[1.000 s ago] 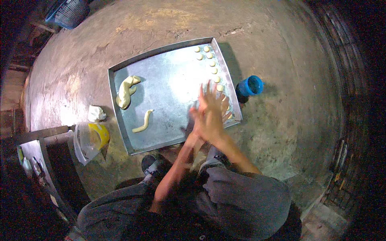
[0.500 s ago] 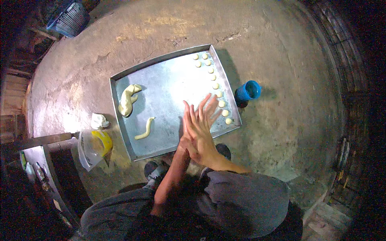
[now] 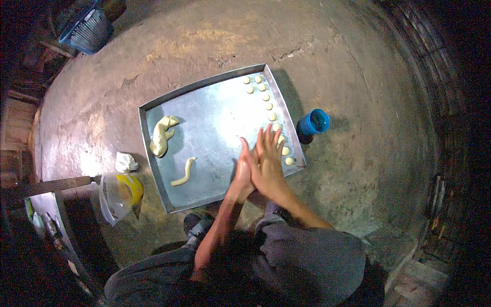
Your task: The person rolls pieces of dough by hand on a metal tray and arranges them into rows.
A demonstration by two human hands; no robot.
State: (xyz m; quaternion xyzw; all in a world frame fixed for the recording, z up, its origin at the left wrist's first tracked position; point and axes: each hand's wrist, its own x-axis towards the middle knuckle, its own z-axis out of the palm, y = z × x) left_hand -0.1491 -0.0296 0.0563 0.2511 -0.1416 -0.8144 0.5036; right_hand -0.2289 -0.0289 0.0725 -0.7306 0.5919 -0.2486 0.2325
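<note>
Over the right half of a shallow metal tray (image 3: 204,199), my left hand (image 3: 242,176) and my right hand (image 3: 269,171) press palm to palm, fingers stretched out. Whatever lies between the palms, if anything, is hidden. Small pale dough balls (image 3: 268,106) run in a line down the tray's right side, with a short second row at the far end. My right fingers partly cover the nearer ones. At the tray's left lies a large lump of dough (image 3: 160,140). A short dough rope (image 3: 187,173) rests nearer to me, left of my hands.
A blue cup (image 3: 318,121) stands on the floor just right of the tray. To the left are a crumpled white bag (image 3: 126,162) and a clear plastic bag with yellow on it (image 3: 120,197). A blue basket (image 3: 89,31) sits at the far left.
My hands have shifted against each other; the right one has slid and turned, its fingers now pointing farther forward. The view has tilted slightly, so the tray sits lower. The dough pieces look unmoved.
</note>
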